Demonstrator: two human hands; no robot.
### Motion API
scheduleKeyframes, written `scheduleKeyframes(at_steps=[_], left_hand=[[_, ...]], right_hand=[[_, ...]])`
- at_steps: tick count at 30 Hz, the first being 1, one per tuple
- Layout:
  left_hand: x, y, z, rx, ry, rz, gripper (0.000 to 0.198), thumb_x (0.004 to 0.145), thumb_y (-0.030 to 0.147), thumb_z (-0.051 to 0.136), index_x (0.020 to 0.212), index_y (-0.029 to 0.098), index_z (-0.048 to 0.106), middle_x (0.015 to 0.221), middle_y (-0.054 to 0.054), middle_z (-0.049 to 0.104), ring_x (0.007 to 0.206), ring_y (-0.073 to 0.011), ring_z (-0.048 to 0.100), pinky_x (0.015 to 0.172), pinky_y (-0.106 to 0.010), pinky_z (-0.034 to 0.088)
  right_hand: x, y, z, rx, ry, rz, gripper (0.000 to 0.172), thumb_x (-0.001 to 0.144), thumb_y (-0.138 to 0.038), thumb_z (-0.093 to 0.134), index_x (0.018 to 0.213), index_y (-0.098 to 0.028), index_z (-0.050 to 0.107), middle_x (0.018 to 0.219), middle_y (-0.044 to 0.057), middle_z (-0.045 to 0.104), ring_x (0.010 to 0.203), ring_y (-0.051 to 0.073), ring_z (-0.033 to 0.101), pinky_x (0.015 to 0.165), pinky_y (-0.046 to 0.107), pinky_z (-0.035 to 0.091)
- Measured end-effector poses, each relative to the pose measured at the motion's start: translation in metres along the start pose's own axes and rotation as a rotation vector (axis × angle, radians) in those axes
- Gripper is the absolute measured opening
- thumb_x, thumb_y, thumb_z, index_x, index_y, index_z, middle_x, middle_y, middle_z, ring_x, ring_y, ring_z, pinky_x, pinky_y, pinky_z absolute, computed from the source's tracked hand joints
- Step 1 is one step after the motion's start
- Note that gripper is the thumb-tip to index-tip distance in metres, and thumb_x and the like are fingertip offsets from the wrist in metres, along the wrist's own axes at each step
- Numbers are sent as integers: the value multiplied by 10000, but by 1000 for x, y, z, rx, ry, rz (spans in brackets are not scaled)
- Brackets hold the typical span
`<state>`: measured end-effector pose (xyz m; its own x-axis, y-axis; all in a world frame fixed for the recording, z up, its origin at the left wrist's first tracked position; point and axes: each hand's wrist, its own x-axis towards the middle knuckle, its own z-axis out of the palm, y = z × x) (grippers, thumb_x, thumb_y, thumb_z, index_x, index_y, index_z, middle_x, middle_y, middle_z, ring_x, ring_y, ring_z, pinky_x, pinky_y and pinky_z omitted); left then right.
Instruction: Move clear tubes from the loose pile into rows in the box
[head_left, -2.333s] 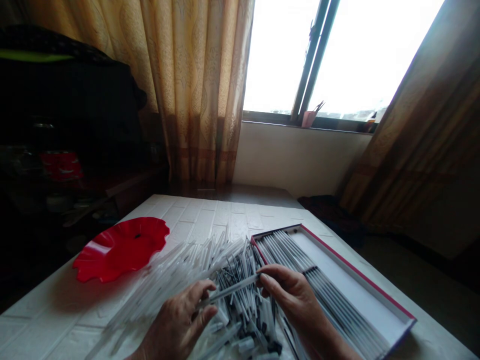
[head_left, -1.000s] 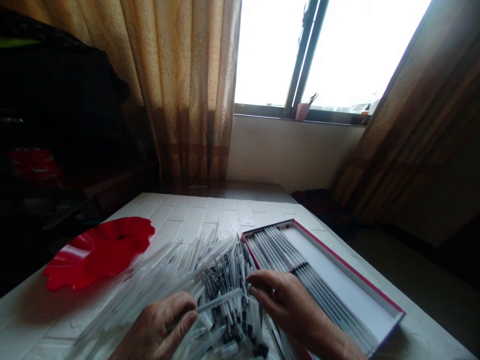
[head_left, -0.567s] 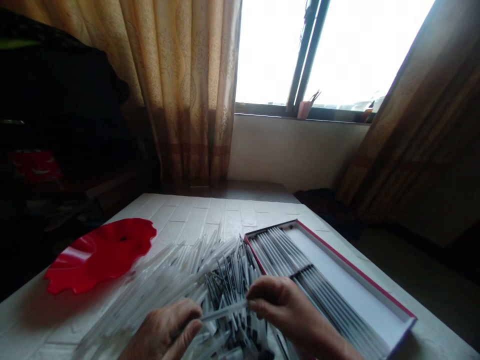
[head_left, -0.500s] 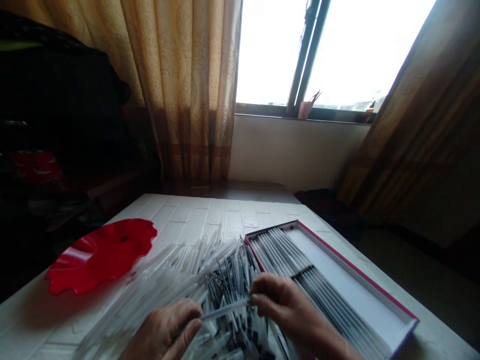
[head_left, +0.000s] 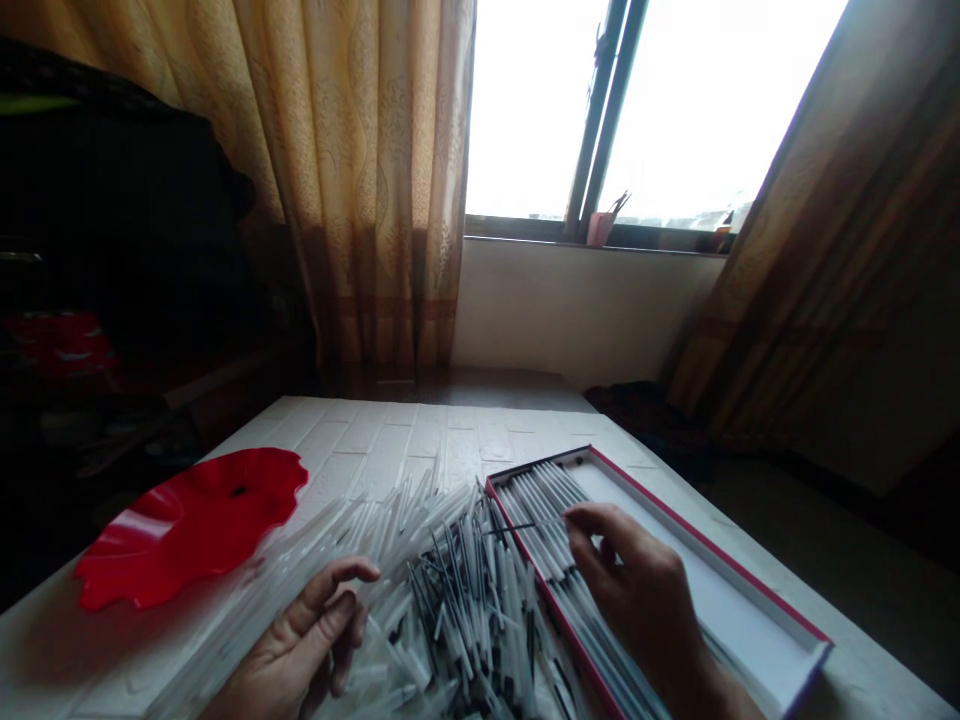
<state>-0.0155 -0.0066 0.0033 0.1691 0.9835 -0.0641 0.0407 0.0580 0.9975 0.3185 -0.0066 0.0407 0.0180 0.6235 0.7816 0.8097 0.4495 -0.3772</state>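
Observation:
My right hand (head_left: 637,590) is over the near-left part of a shallow red-edged box (head_left: 712,545), its thumb and fingers pinching one end of a thin pen refill (head_left: 517,527) whose dark end points left. Inside the box, slim clear-and-dark pens (head_left: 540,500) lie in rows, partly covered by my hand and forearm. My left hand (head_left: 304,635) hangs above the heap at the lower left, fingers apart and holding nothing I can see. Between my hands is a loose pile of dark-tipped refills (head_left: 472,590), with clear plastic tubes (head_left: 337,550) beside it on the left.
A red wavy-edged plate (head_left: 187,525) rests on the left of the white brick-patterned table (head_left: 390,425). The box's raised walls stand on the right. Behind are a curtain (head_left: 360,200), a window and a pink cup (head_left: 599,229) on the sill.
My right hand has moved up and right from the pile to above the box, carrying the refill. My left hand has let go of a clear tube and opened. The view shifted slightly.

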Motion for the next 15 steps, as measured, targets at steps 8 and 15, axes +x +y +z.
scheduleKeyframes(at_steps=[8, 15], left_hand=[[-2, 24, -3, -176, -70, -44, 432, 808, 588, 728, 1083, 256, 748, 1063, -103, 755, 870, -245, 728, 578, -241, 570], [-1, 7, -11, 172, -154, 273, 401, 940, 572, 558, 1288, 401, 656, 1176, -34, 765, 1040, -248, 741, 751, -245, 623]], right_hand=[[-3, -24, 10, -139, -64, -346, 149, 925, -100, 511, 903, -175, 637, 801, 55, 725, 702, 185, 695, 678, 280, 515], [-10, -34, 10, -146, -337, -293, 216, 824, -84, 446, 739, -215, 595, 684, 15, 631, 589, 171, 581, 569, 291, 372]])
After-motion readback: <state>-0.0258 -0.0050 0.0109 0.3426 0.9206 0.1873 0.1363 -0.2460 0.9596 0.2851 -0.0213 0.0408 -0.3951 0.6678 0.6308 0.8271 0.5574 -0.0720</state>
